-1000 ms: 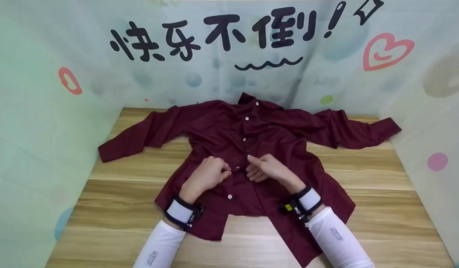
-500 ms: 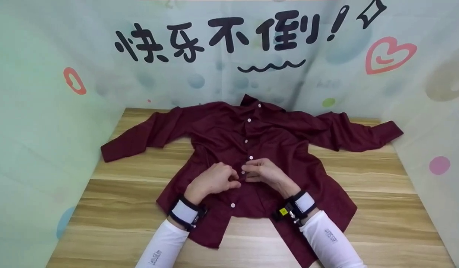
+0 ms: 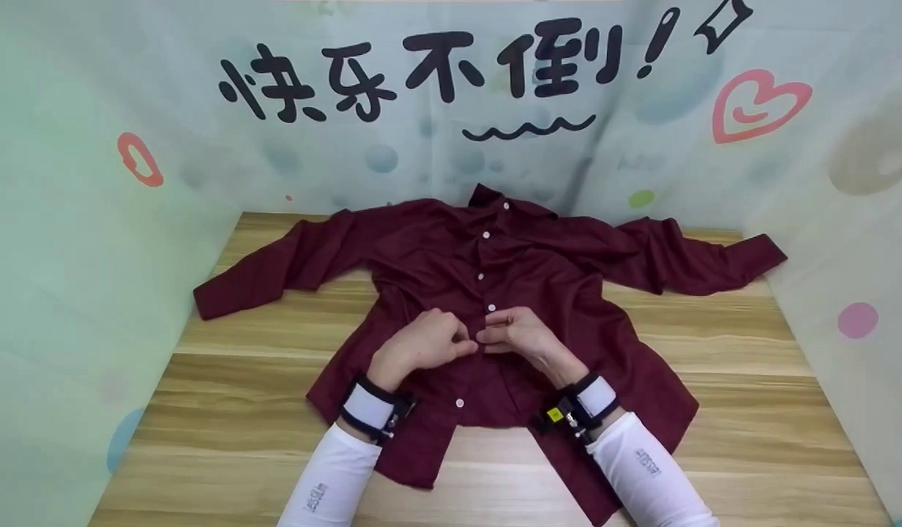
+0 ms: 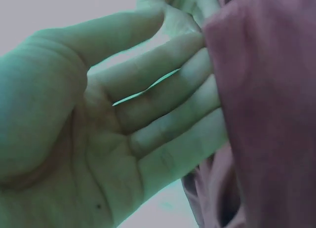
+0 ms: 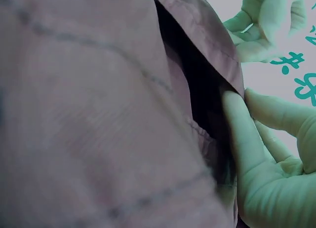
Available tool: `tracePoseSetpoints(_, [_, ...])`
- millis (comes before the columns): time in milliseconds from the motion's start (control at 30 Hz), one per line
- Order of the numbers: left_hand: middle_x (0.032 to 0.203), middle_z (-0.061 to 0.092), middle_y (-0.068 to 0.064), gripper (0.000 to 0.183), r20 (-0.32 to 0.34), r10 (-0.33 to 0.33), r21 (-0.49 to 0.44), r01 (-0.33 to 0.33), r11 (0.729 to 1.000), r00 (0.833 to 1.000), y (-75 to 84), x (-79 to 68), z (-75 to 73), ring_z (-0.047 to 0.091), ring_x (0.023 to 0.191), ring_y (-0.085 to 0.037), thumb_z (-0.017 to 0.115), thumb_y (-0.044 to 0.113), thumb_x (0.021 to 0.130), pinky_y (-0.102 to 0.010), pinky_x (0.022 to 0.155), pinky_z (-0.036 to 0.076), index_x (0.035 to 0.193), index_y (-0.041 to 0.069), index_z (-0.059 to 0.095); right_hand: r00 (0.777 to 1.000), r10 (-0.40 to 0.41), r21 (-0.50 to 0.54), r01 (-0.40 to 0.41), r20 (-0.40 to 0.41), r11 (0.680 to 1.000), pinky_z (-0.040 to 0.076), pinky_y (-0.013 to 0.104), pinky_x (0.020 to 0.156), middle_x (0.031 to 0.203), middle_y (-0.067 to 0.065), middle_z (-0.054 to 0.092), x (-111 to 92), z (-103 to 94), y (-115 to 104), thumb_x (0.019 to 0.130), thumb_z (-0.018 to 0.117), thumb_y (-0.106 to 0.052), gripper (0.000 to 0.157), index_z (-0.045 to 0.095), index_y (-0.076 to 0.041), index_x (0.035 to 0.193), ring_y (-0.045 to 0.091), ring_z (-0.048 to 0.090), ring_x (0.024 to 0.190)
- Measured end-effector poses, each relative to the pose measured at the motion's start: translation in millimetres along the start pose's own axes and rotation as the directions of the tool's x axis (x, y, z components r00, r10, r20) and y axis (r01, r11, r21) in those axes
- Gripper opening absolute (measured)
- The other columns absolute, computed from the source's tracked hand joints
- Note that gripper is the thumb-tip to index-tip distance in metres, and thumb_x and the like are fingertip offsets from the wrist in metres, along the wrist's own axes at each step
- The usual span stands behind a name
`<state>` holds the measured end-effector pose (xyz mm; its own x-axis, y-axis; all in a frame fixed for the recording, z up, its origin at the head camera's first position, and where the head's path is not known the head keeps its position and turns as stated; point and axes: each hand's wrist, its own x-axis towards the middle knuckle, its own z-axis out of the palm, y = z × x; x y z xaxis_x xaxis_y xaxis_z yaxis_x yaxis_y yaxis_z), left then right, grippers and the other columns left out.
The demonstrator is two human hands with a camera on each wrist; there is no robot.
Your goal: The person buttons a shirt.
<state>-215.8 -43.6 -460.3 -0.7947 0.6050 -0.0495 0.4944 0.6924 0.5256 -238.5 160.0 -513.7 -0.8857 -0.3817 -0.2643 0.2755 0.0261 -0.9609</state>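
A maroon button-up shirt (image 3: pixel 422 249) lies front side up with its sleeves spread. White buttons run down its front, one of them (image 3: pixel 492 308) just above the right fingers. At the lower front opening, my left hand (image 3: pixel 425 340) pinches the shirt's edge; in the left wrist view its fingers (image 4: pixel 168 104) reach behind the cloth. Facing it, my right hand (image 3: pixel 524 338) pinches the front edge between thumb and finger, as the right wrist view shows, where the cloth gapes open beside the fingertips. The button between the hands is hidden. A lower button (image 3: pixel 460 403) shows below them.
The shirt lies on a wood-grain table (image 3: pixel 253 395). Printed cloth walls (image 3: pixel 422 161) stand at the back and both sides, close to the sleeve cuffs. Below the hands the front panels spread apart, with table showing between them.
My left hand has gone from the left panel's edge to meet the right fingers. The right hand, looser a second ago, pinches the edge, and the button there has gone out of sight.
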Motion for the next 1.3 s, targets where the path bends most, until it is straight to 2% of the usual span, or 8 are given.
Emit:
tracePoseSetpoints(200, [0.093,0.077,-0.005,0.022,-0.125,-0.039,-0.031,0.035,0.999,0.991,-8.2,2.7,3.3,0.07,0.085,-0.025,0.068,0.025,0.099,-0.039,0.077,0.054,0.096,0.009,0.082,0.998,-0.005,-0.011,0.005,-0.055,1.0,0.061,0.031,0.075,0.088,0.007,0.072,0.9,-0.9,0.6,0.09,0.068,0.008,0.022,0.065,0.017,0.11,0.014,0.072,0.081])
tracePoseSetpoints(333, [0.089,0.077,-0.005,0.022,-0.187,-0.075,-0.065,0.064,0.996,0.98,-14.1,2.1,4.2,0.069,0.08,-0.024,0.068,0.024,0.098,-0.039,0.075,0.053,0.094,0.007,0.081,0.997,0.0,-0.018,-0.001,-0.078,1.0,0.061,0.031,0.074,0.09,0.008,0.072,0.7,-1.0,0.5,0.09,0.071,0.006,0.024,0.066,0.016,0.111,0.014,0.072,0.078])
tracePoseSetpoints(433, [0.084,0.076,-0.004,0.022,-0.209,-0.101,-0.099,0.082,0.992,0.973,-18.6,1.7,5.0,0.065,0.073,-0.019,0.069,0.024,0.098,-0.036,0.071,0.052,0.091,0.007,0.081,0.996,0.007,-0.019,-0.009,-0.086,1.0,0.061,0.03,0.072,0.087,0.008,0.071,0.6,-0.7,0.0,0.089,0.073,0.004,0.024,0.067,0.015,0.11,0.014,0.072,0.074])
tracePoseSetpoints(700, [0.065,0.064,0.002,0.027,-0.174,-0.142,-0.242,0.098,0.965,0.974,-26.6,5.5,9.7,0.051,0.058,-0.008,0.066,0.026,0.099,-0.025,0.058,0.04,0.082,0.009,0.079,0.997,0.018,0.009,-0.017,-0.074,1.0,0.061,0.029,0.071,0.083,0.006,0.07,1.4,-0.5,-0.8,0.089,0.072,0.004,0.019,0.067,0.012,0.106,0.013,0.071,0.072])
tracePoseSetpoints(800, [0.067,0.068,-0.004,0.028,-0.143,-0.145,-0.311,0.094,0.946,0.979,-28.0,7.3,11.5,0.055,0.059,-0.009,0.065,0.024,0.1,-0.023,0.058,0.04,0.082,0.007,0.078,0.998,0.006,0.016,-0.005,-0.056,1.0,0.061,0.029,0.072,0.086,0.007,0.071,0.9,-0.5,-1.3,0.091,0.07,0.005,0.022,0.066,0.015,0.11,0.013,0.07,0.073])
tracePoseSetpoints(967, [0.077,0.074,-0.009,0.03,-0.103,-0.153,-0.396,0.101,0.913,0.983,-29.1,9.6,15.0,0.069,0.071,-0.018,0.063,0.022,0.101,-0.022,0.062,0.045,0.083,0.003,0.078,0.999,-0.005,0.006,0.005,-0.041,1.0,0.061,0.029,0.073,0.088,0.008,0.07,0.6,0.3,-1.2,0.091,0.068,0.007,0.026,0.064,0.019,0.114,0.013,0.069,0.074])
tracePoseSetpoints(1133, [0.078,0.074,-0.005,0.025,-0.124,-0.175,-0.419,0.108,0.901,0.977,-28.5,12.0,19.1,0.068,0.069,-0.015,0.066,0.022,0.099,-0.021,0.062,0.045,0.088,0.004,0.08,0.998,-0.018,-0.026,0.016,-0.059,1.0,0.061,0.029,0.073,0.087,0.008,0.071,1.3,0.9,-1.0,0.089,0.07,0.005,0.026,0.065,0.017,0.111,0.013,0.07,0.074])
tracePoseSetpoints(1300, [0.07,0.07,-0.001,0.021,-0.167,-0.179,-0.403,0.098,0.91,0.97,-28.9,14.8,23.8,0.059,0.061,-0.006,0.07,0.021,0.097,-0.02,0.059,0.041,0.089,0.005,0.081,0.997,-0.031,-0.059,0.027,-0.075,0.998,0.061,0.03,0.072,0.085,0.007,0.072,1.3,2.2,-1.3,0.089,0.071,0.004,0.024,0.066,0.015,0.109,0.015,0.071,0.074])
